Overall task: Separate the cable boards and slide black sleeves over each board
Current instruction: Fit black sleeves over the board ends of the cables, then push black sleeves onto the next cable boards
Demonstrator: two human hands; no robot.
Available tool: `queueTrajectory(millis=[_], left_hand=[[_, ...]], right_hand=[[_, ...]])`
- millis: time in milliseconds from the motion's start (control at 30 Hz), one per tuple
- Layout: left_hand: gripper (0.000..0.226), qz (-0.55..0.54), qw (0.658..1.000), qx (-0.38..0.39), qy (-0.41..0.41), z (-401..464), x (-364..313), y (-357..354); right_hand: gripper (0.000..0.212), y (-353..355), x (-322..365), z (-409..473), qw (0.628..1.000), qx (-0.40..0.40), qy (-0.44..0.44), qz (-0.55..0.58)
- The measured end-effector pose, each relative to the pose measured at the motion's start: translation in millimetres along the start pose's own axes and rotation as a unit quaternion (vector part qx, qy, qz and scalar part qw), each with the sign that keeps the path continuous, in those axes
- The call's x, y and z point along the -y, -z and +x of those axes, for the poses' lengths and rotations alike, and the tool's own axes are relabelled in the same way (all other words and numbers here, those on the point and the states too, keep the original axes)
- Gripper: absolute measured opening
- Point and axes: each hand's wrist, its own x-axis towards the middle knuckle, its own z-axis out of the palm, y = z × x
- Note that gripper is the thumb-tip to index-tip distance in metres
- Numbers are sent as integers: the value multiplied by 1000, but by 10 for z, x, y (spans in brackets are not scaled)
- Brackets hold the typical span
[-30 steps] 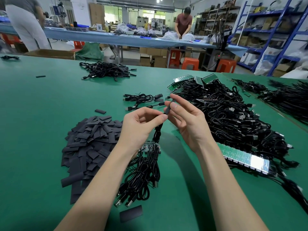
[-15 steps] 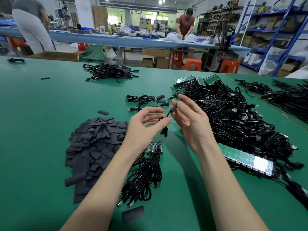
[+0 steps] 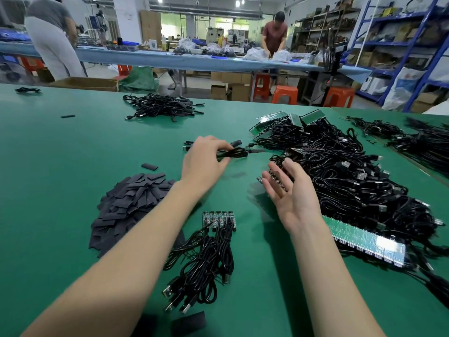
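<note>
Nearest on the green bench, a short green strip of joined circuit boards trails limp black cables; grip its stiff, brittle edges. Right hand hovers, fingers spread, empty. Farther, left hand pinches a light, floppy sleeved black cable.

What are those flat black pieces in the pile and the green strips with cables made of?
The black sleeves look like matte, thin rubbery plastic tubing pressed flat, possibly heat-shrink. The green board strip looks like glossy rigid circuit-board laminate; it reflects light. The table seems covered in smooth green matting.
</note>
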Motion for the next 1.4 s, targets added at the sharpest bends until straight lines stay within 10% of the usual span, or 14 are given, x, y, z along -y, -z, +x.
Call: queueTrajectory(millis=[533, 1000, 1100, 1233, 1400], left_hand=[[58, 188, 943, 256, 104, 472, 293, -553], [15, -97, 981, 113, 122, -567, -32, -118], [18, -152, 973, 86, 148, -676, 37, -114], [27, -234, 947, 74, 205, -706, 109, -121], [33, -268, 934, 79, 222, -729, 127, -144]], right_hand=[[4, -110, -204, -21, 991, 51, -90, -80], [5, -132, -306, -41, 959, 111, -39, -257], [7, -114, -313, -3, 891, 105, 26, -440], [22, -161, -265, -38, 670, 137, 27, -729], [53, -353, -256, -191, 600, 168, -11, -782]])
